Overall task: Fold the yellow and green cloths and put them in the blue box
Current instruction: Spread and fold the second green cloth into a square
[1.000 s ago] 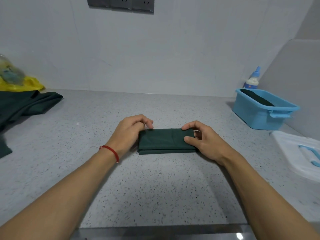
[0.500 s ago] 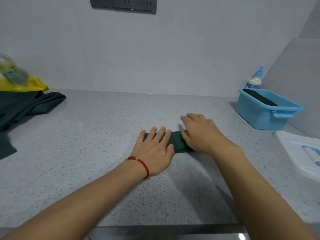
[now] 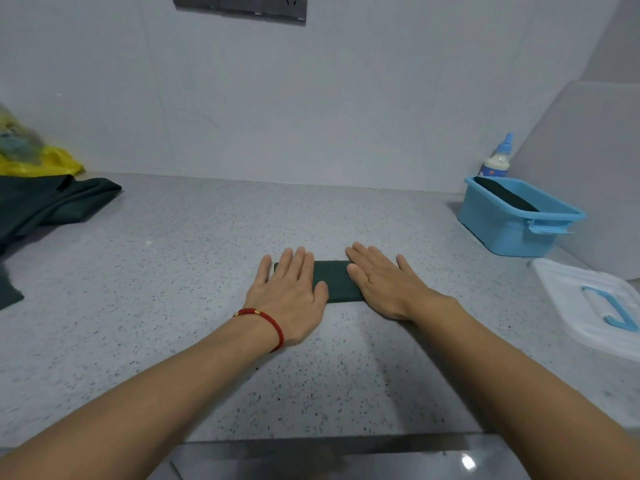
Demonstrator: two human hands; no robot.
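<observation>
Dark green fabric, folded into a narrow flat strip, lies on the grey speckled stone counter, pinned at both ends by two flat palms. The left hand, fingers spread and extended, presses on the strip's left end; a red cord bracelet circles that wrist. The right hand, also flat with fingers straight, covers the strip's right end. Neither hand grips anything; both simply press down, and only the middle stretch of the folded green cloth shows between them.

Well to the right, against the wall corner, stands the light blue plastic box with a side handle; a dark folded cloth already lies inside it. Just behind the box stands a white squeeze bottle with a blue nozzle; its label is too small to read. Nearer the right edge lies a translucent white lid with a blue handle.

At the far left, a loose heap of dark green cloth lies on the counter, with crumpled yellow material behind it by the wall. A grey row of wall sockets sits at the top; no writing on it is legible.
</observation>
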